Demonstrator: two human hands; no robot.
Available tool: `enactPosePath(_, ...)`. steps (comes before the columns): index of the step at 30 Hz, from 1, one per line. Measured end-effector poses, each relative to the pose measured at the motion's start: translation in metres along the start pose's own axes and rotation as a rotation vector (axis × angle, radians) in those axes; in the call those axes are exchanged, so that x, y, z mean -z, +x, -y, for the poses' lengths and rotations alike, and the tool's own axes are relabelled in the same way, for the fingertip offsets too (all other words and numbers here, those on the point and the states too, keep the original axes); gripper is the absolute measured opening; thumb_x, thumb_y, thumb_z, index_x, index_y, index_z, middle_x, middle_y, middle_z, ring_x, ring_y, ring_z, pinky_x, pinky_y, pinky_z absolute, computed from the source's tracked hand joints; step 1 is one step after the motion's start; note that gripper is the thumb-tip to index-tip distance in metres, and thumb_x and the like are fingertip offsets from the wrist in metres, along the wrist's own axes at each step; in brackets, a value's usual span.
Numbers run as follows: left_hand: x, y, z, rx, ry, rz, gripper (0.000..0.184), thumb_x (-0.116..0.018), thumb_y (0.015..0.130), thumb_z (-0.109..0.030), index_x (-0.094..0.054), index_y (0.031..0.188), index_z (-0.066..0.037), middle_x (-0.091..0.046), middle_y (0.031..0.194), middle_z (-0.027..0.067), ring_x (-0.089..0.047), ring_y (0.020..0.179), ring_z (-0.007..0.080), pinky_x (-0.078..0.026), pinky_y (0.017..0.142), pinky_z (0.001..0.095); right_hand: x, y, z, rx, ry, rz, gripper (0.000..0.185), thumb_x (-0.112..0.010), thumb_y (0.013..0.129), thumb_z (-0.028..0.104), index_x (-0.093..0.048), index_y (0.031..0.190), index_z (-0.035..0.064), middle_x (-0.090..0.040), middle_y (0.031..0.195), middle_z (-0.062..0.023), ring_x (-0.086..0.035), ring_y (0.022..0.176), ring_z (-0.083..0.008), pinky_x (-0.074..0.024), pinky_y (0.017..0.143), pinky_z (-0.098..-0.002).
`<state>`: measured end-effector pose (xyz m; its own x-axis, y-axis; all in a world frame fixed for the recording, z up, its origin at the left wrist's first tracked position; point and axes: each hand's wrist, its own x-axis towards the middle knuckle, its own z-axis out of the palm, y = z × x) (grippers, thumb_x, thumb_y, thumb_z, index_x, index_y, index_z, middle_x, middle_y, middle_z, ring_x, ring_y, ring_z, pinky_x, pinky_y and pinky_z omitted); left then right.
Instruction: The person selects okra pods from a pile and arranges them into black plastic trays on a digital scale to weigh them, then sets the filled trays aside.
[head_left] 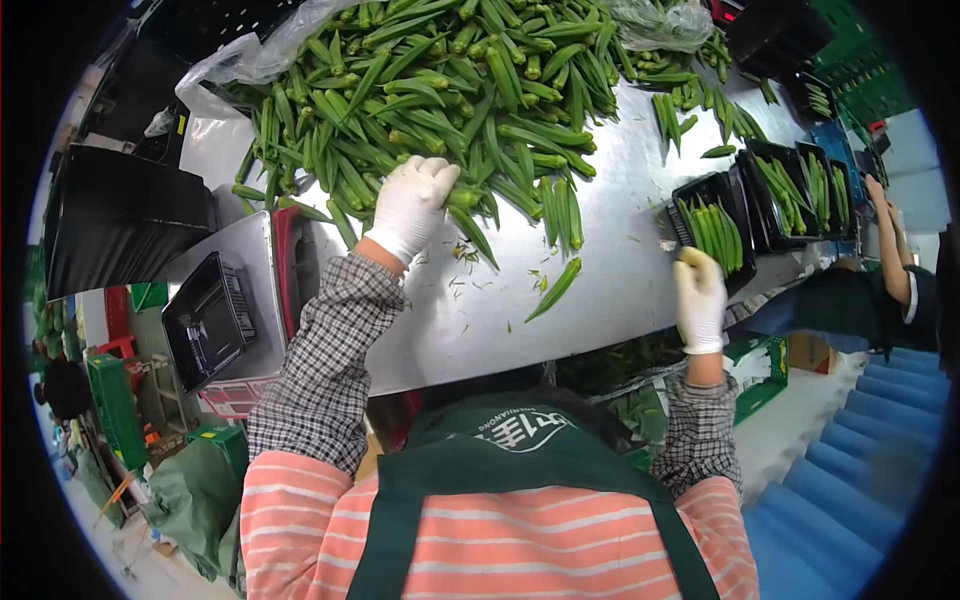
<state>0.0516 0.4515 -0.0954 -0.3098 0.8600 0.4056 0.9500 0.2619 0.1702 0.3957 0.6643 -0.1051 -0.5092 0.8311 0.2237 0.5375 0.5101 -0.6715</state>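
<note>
A large heap of green okra (430, 95) covers the back of the metal table (610, 290). At the heap's front edge is my left hand (412, 205), in a white glove, its fingers closed around okra. My right hand (702, 300), also gloved, is beside a black tray (742, 200) that has a row of okra (712, 236) in it. Its fingers are curled, and what they hold, if anything, is hidden. Between my hands, one okra pod (555, 290) lies apart near a short row of okra (562, 212).
More black trays filled with okra (780, 195) stand at the right, near another person's arm (888, 235). Stacked black trays (125, 220) and a tilted black tray (208, 322) are at the left. Plastic film (235, 65) borders the heap. Trimmings lie on the metal.
</note>
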Motion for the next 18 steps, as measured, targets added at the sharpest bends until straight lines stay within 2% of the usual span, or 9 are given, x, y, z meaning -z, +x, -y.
enactPosePath(3,0.026,-0.007,0.002,0.201,-0.199,-0.340,0.030,-0.065,0.070,0.004,-0.064,0.098,-0.006,-0.064,0.095,0.0092,-0.062,0.087,0.0251,-0.049,0.077,0.0315,-0.053,0.019,0.045,0.222,0.116,0.132,0.017,-0.061,0.080,0.002,-0.061,0.096,0.0019,-0.059,0.091,-0.0105,-0.058,0.073,-0.0189,-0.0481,0.066,-0.0274)
enactPosePath(4,0.025,-0.021,0.008,0.352,-0.281,-0.436,0.020,-0.065,0.078,0.000,-0.065,0.098,-0.003,-0.066,0.090,0.0067,-0.062,0.079,0.0169,-0.048,0.072,0.0257,-0.069,0.026,0.060,0.216,0.204,0.193,0.015,-0.061,0.081,0.002,-0.061,0.096,0.0016,-0.060,0.088,-0.0106,-0.060,0.074,-0.0188,-0.0485,0.066,-0.0270)
enactPosePath(5,0.028,-0.032,0.008,0.534,-0.402,-0.458,0.017,-0.064,0.081,-0.001,-0.065,0.098,-0.002,-0.065,0.087,0.0046,-0.060,0.076,0.0130,-0.047,0.070,0.0233,-0.081,0.031,0.087,0.203,0.280,0.255,0.014,-0.061,0.080,0.002,-0.062,0.094,0.0013,-0.061,0.087,-0.0124,-0.061,0.075,-0.0216,-0.0494,0.067,-0.0296)
enactPosePath(6,0.032,-0.043,0.006,0.713,-0.526,-0.480,0.015,-0.064,0.083,-0.003,-0.065,0.097,0.000,-0.065,0.084,0.0024,-0.058,0.073,0.0091,-0.046,0.068,0.0209,-0.104,0.039,0.097,0.430,0.255,0.223,0.013,-0.061,0.078,0.002,-0.063,0.092,0.0020,-0.062,0.089,-0.0135,-0.062,0.076,-0.0256,-0.0501,0.070,-0.0327)
enactPosePath(8,0.038,-0.058,-0.009,0.949,-0.870,-0.479,0.015,-0.063,0.085,-0.005,-0.065,0.098,0.000,-0.063,0.082,0.0000,-0.055,0.070,0.0054,-0.044,0.064,0.0195,-0.148,0.048,0.125,0.535,0.211,0.254,0.009,-0.060,0.078,0.009,-0.066,0.085,0.0073,-0.060,0.082,-0.0107,-0.060,0.077,-0.0277,-0.0488,0.068,-0.0370)
enactPosePath(9,0.039,-0.065,-0.017,1.021,-0.931,-0.443,0.015,-0.062,0.084,-0.003,-0.065,0.098,0.002,-0.065,0.088,0.0012,-0.057,0.077,0.0065,-0.046,0.070,0.0204,-0.163,0.055,0.145,0.633,0.173,0.251,0.010,-0.060,0.078,0.014,-0.066,0.084,0.0082,-0.059,0.080,-0.0101,-0.059,0.078,-0.0275,-0.0471,0.068,-0.0394)
enactPosePath(12,0.030,-0.087,-0.028,1.081,-1.040,-0.429,0.015,-0.064,0.084,-0.002,-0.065,0.098,0.001,-0.065,0.088,0.0020,-0.057,0.077,0.0069,-0.046,0.070,0.0200,-0.203,0.070,0.181,0.665,-0.277,0.397,0.016,-0.064,0.075,0.019,-0.066,0.088,0.0090,-0.059,0.085,-0.0090,-0.057,0.082,-0.0277,-0.0460,0.073,-0.0391)
enactPosePath(15,0.037,-0.095,-0.033,1.095,-1.092,-0.439,0.015,-0.064,0.084,-0.002,-0.064,0.098,0.002,-0.065,0.087,0.0033,-0.058,0.074,0.0074,-0.046,0.067,0.0194,-0.211,0.073,0.180,0.728,-0.244,0.341,0.013,-0.065,0.074,0.021,-0.066,0.081,0.0092,-0.058,0.085,-0.0092,-0.057,0.083,-0.0270,-0.0444,0.070,-0.0402)
enactPosePath(18,0.033,-0.098,-0.030,1.080,-1.054,-0.412,0.015,-0.063,0.084,-0.003,-0.064,0.098,0.002,-0.064,0.084,0.0024,-0.057,0.069,0.0063,-0.045,0.061,0.0188,-0.173,0.075,0.146,0.550,0.238,0.285,0.020,-0.067,0.073,0.018,-0.067,0.090,0.0059,-0.061,0.093,-0.0113,-0.057,0.089,-0.0275,-0.0442,0.081,-0.0375)
